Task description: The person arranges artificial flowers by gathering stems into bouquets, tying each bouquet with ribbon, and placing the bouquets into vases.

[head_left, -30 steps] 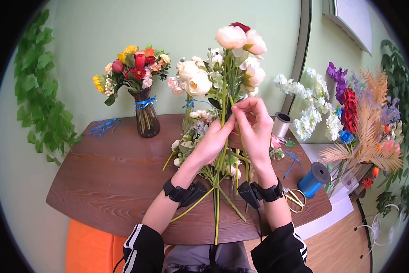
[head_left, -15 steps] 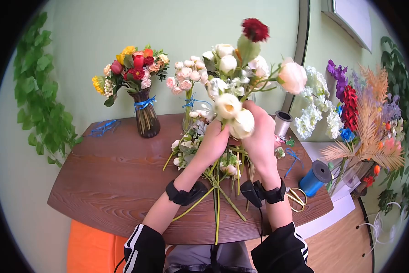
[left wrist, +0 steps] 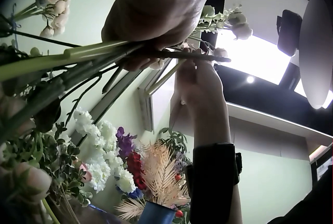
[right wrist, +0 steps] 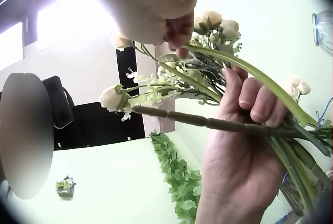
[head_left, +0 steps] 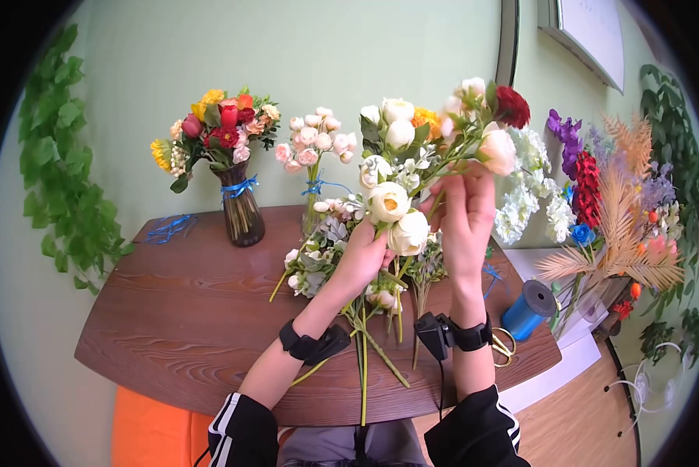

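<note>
My left hand (head_left: 363, 253) grips a bundle of green stems (right wrist: 296, 169) below a bouquet of cream-white ranunculus-like blooms (head_left: 388, 202). An orange-yellow flower (head_left: 426, 118) shows at the back of the bunch. The right hand (head_left: 468, 226) is raised beside the bouquet's right side, behind the pale pink bloom (head_left: 497, 149) and a dark red flower (head_left: 512, 107). In the right wrist view its fingertips pinch a thick green stem (right wrist: 244, 67) that curves down to the bundle. The left fingers wrap the stems from behind.
More white flowers and leaves (head_left: 318, 261) lie on the brown table (head_left: 186, 311) under the bouquet. A tied vase of mixed flowers (head_left: 240, 202) and pink blooms (head_left: 309, 140) stand behind. At the right are a blue ribbon spool (head_left: 527, 311), scissors (head_left: 504, 346) and a dried palm leaf (head_left: 616, 226).
The bouquet has tipped from upright so its blooms face me. My right hand has drawn away to the upper right, and the red flower and pink bloom lean that way too.
</note>
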Motion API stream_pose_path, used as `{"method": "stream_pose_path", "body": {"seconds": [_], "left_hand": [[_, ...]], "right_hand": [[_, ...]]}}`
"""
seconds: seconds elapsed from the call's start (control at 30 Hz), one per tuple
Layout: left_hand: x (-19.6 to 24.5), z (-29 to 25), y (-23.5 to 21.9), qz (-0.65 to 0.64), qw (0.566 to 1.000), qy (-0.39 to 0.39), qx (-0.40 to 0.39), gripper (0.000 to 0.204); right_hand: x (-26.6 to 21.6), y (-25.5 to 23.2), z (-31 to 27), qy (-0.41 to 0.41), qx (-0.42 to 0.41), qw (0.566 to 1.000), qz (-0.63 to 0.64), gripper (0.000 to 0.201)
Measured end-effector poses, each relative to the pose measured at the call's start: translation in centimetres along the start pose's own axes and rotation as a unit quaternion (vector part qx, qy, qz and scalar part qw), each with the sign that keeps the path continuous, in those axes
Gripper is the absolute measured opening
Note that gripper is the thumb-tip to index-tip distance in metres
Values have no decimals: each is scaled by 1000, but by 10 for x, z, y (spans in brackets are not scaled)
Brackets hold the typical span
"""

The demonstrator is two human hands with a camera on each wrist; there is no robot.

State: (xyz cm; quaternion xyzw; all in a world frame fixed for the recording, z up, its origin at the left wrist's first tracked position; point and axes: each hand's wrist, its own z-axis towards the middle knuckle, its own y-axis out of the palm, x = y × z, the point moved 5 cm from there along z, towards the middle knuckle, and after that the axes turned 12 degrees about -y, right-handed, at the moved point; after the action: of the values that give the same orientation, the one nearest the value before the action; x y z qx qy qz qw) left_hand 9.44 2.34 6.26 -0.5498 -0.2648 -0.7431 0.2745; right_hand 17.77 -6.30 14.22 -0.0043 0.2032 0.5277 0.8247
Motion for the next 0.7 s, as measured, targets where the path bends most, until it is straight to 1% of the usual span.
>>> {"method": "stream_pose_path", "body": {"seconds": [0.07,0.1,0.2,0.23,0.3,0.33,0.37,0.4,0.43,0.5,0.53,0.57,0.6,0.63,0.67,0.7], "left_hand": [[3,-3,1,-21,1000,-6,-3,16],[0,-1,1,-37,999,-4,-18,14],[0,-1,0,-74,997,-9,-26,16],[0,-1,0,-71,997,-3,-18,17],[0,-1,0,-64,998,9,-1,19],[0,-1,1,-50,999,3,-4,20],[1,-2,1,-37,999,-2,-7,22],[2,-2,2,-24,1000,-8,-9,23],[-3,0,2,-38,999,-16,5,24],[-3,0,-3,52,998,-20,4,17],[-4,1,-5,96,995,-22,4,14],[-6,2,-5,139,990,-13,31,20],[-3,0,-2,131,989,44,48,26],[1,-4,1,141,989,23,46,27],[5,-8,3,151,988,2,45,28],[3,-7,3,138,990,10,38,28]], "right_hand": [[1,-10,2,-12,15,1000,10,10],[2,-15,4,-18,24,999,15,11],[-3,-25,12,-46,68,997,17,14],[-2,-28,13,-57,66,996,24,16],[-5,-30,14,-47,74,996,35,16],[-6,-30,15,-42,78,995,40,16],[-4,-30,14,-22,55,998,36,16],[-3,-28,14,-21,26,999,33,16],[-1,-26,12,-21,-2,999,30,16],[-6,-17,11,-27,-68,997,14,15],[-4,-14,8,-16,-83,996,21,16],[-5,-11,9,-7,-79,997,26,17],[-7,-8,9,2,-74,997,32,18],[-6,-11,9,24,-84,995,54,20],[-10,-14,11,1,-57,995,76,19],[-12,-19,12,11,-19,997,75,20]]}}
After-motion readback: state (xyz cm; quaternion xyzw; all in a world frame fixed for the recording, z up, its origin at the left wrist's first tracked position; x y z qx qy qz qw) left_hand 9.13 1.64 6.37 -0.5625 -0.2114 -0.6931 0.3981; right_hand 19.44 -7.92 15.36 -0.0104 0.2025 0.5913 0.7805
